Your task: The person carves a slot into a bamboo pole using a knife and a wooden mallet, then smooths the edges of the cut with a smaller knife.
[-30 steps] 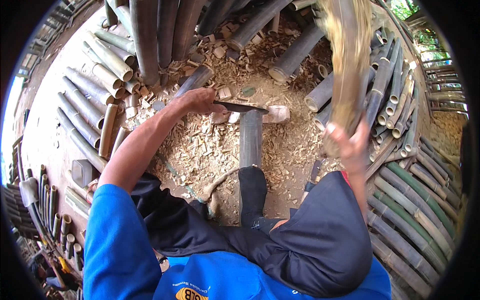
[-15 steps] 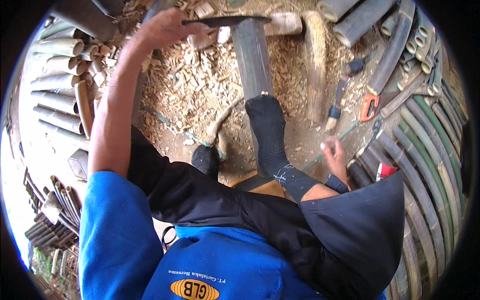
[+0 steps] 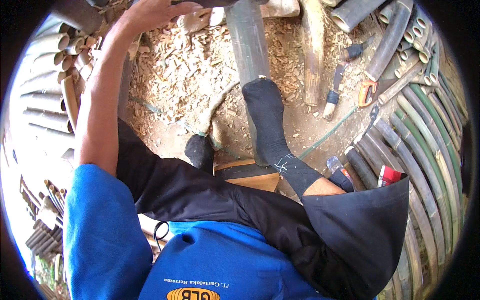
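Observation:
My left hand (image 3: 155, 14) reaches to the top edge, where the picture cuts part of it off. Its fingers close around the grip end of a machete. The dark machete blade (image 3: 225, 2) stretches rightward over the far end of a thick bamboo piece (image 3: 246, 42). On the near end of that bamboo rests my right foot in a black sock (image 3: 263, 97). My right hand does not show; the bent right knee in dark trousers (image 3: 357, 220) fills the lower right.
Wood chips (image 3: 175, 65) cover the ground. An orange-handled saw (image 3: 367, 93) and a black-wrapped knife (image 3: 354, 50) lie on the right. Bamboo lengths (image 3: 420, 145) line the right side; cut bamboo pieces (image 3: 47, 102) are stacked at left. Another bamboo post (image 3: 313, 55) stands near the work.
My right hand, seen beside the right knee before, has gone out of sight. The left hand and machete sit higher in the picture, as the whole view has shifted.

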The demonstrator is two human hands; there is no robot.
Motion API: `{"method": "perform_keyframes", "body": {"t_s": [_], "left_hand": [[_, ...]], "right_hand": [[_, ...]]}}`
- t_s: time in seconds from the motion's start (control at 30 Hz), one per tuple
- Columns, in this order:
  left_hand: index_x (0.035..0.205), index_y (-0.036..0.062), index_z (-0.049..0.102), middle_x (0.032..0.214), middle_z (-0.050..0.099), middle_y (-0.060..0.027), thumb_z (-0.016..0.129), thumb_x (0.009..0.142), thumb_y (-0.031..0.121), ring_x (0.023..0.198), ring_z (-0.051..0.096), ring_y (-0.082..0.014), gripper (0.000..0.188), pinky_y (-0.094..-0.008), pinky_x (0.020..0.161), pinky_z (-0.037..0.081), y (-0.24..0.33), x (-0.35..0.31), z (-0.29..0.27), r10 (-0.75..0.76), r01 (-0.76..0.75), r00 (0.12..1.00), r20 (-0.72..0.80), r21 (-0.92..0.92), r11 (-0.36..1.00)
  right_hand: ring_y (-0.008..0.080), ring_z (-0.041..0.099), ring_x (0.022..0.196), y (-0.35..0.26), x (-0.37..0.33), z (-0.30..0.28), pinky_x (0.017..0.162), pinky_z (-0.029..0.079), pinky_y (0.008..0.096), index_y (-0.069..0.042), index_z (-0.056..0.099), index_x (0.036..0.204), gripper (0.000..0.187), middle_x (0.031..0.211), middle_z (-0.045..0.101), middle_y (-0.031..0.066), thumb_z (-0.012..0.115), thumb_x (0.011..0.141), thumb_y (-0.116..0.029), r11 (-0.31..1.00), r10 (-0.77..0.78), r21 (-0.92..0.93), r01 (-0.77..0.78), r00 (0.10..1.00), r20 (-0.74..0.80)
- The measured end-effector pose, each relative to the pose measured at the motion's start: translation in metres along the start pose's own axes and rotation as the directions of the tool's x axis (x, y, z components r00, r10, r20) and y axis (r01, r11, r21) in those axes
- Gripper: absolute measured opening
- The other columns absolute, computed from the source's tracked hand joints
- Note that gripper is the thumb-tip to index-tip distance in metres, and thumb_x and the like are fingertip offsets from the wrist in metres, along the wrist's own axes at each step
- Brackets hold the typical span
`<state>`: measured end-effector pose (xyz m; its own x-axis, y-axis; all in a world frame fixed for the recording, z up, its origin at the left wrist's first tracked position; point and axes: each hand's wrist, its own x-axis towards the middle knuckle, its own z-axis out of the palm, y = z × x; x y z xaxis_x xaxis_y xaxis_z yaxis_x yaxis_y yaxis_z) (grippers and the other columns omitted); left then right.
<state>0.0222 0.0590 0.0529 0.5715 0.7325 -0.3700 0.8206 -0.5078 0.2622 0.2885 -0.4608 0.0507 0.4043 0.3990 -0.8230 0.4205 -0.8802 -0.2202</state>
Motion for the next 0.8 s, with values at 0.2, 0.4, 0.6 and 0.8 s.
{"method": "perform_keyframes", "body": {"t_s": [0.2,0.4,0.6,0.8], "left_hand": [[0.091,0.0002,0.076,0.087,0.072,-0.0209,0.062,0.090,0.066,0.091,0.070,-0.0337,0.068,-0.0483,0.087,0.051,-0.018,0.005,-0.002,0.017,-0.011,0.983,0.184,-0.034,0.999],[0.104,0.0062,0.077,0.090,0.075,-0.0123,0.063,0.091,0.065,0.089,0.073,-0.0244,0.062,-0.0438,0.079,0.055,-0.003,0.004,0.003,0.054,-0.045,0.992,0.115,-0.083,0.996],[0.101,0.0125,0.075,0.102,0.076,-0.0103,0.068,0.084,0.069,0.099,0.072,-0.0246,0.060,-0.0433,0.082,0.055,0.010,-0.015,0.001,-0.037,0.044,0.990,-0.138,0.044,0.998],[0.102,0.0124,0.071,0.099,0.074,-0.0100,0.071,0.082,0.067,0.096,0.072,-0.0280,0.058,-0.0447,0.080,0.055,0.003,-0.011,0.009,-0.061,0.068,0.986,-0.156,0.041,0.997]], "right_hand": [[0.0245,0.063,0.082,-0.010,0.012,-0.005,0.076,0.049,0.0388,-0.003,0.060,0.117,0.035,0.089,0.064,0.0118,0.064,0.096,-0.031,0.997,-0.056,-0.044,0.055,0.998,-0.021],[0.0260,0.063,0.083,-0.016,0.016,-0.005,0.076,0.049,0.0397,-0.002,0.060,0.117,0.037,0.089,0.064,0.0130,0.064,0.096,-0.032,0.986,-0.146,-0.095,0.140,0.988,-0.056],[0.0275,0.063,0.083,-0.025,0.019,-0.007,0.076,0.049,0.0407,-0.001,0.059,0.117,0.039,0.090,0.064,0.0141,0.063,0.097,-0.033,0.958,-0.272,-0.125,0.259,0.957,-0.104],[0.0289,0.064,0.083,-0.026,0.015,-0.012,0.075,0.049,0.0417,-0.001,0.059,0.118,0.040,0.090,0.065,0.0153,0.062,0.097,-0.035,0.949,-0.309,-0.117,0.293,0.939,-0.149]]}}
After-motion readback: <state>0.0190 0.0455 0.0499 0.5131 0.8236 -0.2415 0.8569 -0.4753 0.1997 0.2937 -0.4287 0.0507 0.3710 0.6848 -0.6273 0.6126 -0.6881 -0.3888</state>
